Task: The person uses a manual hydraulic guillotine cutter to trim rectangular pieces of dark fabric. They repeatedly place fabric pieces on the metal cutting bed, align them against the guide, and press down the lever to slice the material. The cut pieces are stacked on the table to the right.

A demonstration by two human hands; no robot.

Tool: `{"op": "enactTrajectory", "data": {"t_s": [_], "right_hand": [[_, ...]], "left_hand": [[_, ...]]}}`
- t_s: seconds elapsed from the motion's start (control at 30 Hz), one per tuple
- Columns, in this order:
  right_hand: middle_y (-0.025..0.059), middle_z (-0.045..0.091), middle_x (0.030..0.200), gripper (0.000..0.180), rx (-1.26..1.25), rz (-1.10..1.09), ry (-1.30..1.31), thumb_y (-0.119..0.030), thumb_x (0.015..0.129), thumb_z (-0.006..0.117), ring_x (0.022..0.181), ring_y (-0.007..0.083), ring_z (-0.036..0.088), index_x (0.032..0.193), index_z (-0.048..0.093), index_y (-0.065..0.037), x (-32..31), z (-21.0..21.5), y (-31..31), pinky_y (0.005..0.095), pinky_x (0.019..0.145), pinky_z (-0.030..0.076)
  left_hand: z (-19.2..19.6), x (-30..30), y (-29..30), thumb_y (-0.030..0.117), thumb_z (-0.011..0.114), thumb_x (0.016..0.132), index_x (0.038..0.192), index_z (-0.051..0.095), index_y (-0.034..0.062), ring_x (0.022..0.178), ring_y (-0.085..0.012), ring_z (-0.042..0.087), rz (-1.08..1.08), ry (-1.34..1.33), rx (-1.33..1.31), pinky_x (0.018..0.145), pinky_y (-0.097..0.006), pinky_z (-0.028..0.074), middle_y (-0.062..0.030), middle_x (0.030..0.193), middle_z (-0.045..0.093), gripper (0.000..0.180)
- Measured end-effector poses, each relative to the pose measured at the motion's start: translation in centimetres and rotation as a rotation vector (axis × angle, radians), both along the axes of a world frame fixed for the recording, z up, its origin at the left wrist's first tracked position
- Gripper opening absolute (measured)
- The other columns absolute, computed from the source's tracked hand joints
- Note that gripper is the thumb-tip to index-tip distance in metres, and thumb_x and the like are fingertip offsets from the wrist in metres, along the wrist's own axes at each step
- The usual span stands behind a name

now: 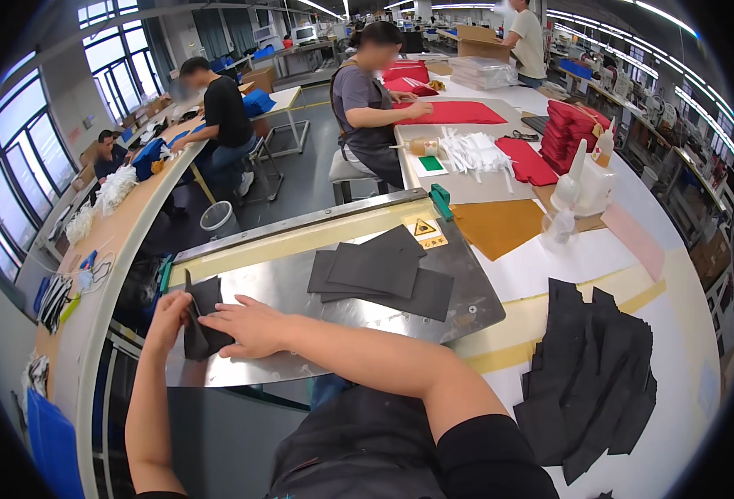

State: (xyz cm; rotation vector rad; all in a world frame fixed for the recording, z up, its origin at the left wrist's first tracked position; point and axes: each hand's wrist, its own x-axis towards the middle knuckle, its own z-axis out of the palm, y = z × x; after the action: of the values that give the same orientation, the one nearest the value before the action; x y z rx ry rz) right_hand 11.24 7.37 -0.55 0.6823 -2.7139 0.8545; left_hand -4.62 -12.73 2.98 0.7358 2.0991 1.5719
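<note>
At the left end of a shiny metal plate point(292, 287) lies a black fabric piece point(206, 293), partly folded up along its left side. My left hand point(167, 320) pinches that raised edge between thumb and fingers. Flat across the same piece, my right hand point(251, 326) rests with its fingers stretched out, touching the cloth and hiding part of it. Farther right on the plate, several black rectangular pieces point(375, 268) overlap in a loose stack.
A large heap of black pieces point(587, 374) covers the right of the table. Beyond the plate are a mustard sheet point(500, 226), plastic bottles point(566, 187), white strips point(475, 154) and folded red fabric point(571, 137). A co-worker point(371, 104) sits across, handling red fabric.
</note>
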Motion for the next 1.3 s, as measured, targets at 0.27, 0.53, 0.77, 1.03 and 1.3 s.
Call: {"op": "enactTrajectory", "data": {"t_s": [0.27, 0.53, 0.77, 1.03, 1.3], "right_hand": [[0.0098, 0.043, 0.154, 0.062, 0.081, 0.009, -0.012, -0.045, 0.094, 0.057, 0.148, 0.026, 0.03, 0.142, 0.05, -0.006, 0.0, -0.4, 0.5, 0.0495, 0.122, 0.018], [0.0141, 0.054, 0.142, 0.048, 0.147, 0.004, 0.265, -0.037, 0.097, 0.058, 0.139, 0.0284, 0.044, 0.132, 0.057, -0.004, 0.0, -1.4, 0.0, 0.0448, 0.114, 0.035], [0.0028, 0.066, 0.084, 0.021, 0.202, -0.061, 0.63, -0.025, 0.088, 0.069, 0.086, 0.0208, 0.066, 0.08, 0.064, -0.006, 6.0, 5.4, 3.3, 0.0313, 0.062, 0.051], [0.0127, 0.057, 0.139, 0.044, 0.211, -0.4, 0.155, -0.034, 0.095, 0.063, 0.13, 0.0317, 0.051, 0.129, 0.061, -0.006, 1.5, 3.4, 12.2, 0.0425, 0.109, 0.041], [0.0141, 0.051, 0.146, 0.053, 0.37, -0.516, 0.046, -0.037, 0.097, 0.06, 0.137, 0.0305, 0.046, 0.136, 0.054, -0.001, 2.5, 2.5, 11.1, 0.0424, 0.112, 0.036]], "left_hand": [[11.6, -0.8, -5.3, 0.035, 0.059, 0.097, 0.109, 0.068, 0.0055, 0.079, -0.0175, 0.071, 0.207, -0.009, 0.692, 0.07, -0.029, 0.058, -0.0063, 0.092, 0.072, 0.033], [8.5, 1.4, 9.5, 0.035, 0.061, 0.095, 0.082, 0.063, 0.006, 0.065, -0.007, 0.053, -0.02, 0.415, 0.024, 0.057, -0.026, 0.042, 0.0027, 0.074, 0.056, 0.032], [1.0, 3.3, 15.2, 0.025, 0.066, 0.09, 0.098, 0.07, 0.0013, 0.08, -0.0332, 0.067, -0.365, 0.674, -0.138, 0.074, -0.041, 0.052, -0.0177, 0.087, 0.071, 0.025], [-0.4, 2.3, 13.4, 0.023, 0.071, 0.088, 0.118, 0.063, -0.0005, 0.121, -0.0352, 0.057, -0.512, 0.872, -0.171, 0.103, -0.042, 0.045, -0.0185, 0.129, 0.061, 0.039], [-1.0, 2.8, 12.4, 0.032, 0.067, 0.093, 0.13, 0.056, -0.004, 0.134, -0.0354, 0.048, -0.439, 0.939, -0.27, 0.113, -0.043, 0.037, -0.02, 0.143, 0.052, 0.053]]}}
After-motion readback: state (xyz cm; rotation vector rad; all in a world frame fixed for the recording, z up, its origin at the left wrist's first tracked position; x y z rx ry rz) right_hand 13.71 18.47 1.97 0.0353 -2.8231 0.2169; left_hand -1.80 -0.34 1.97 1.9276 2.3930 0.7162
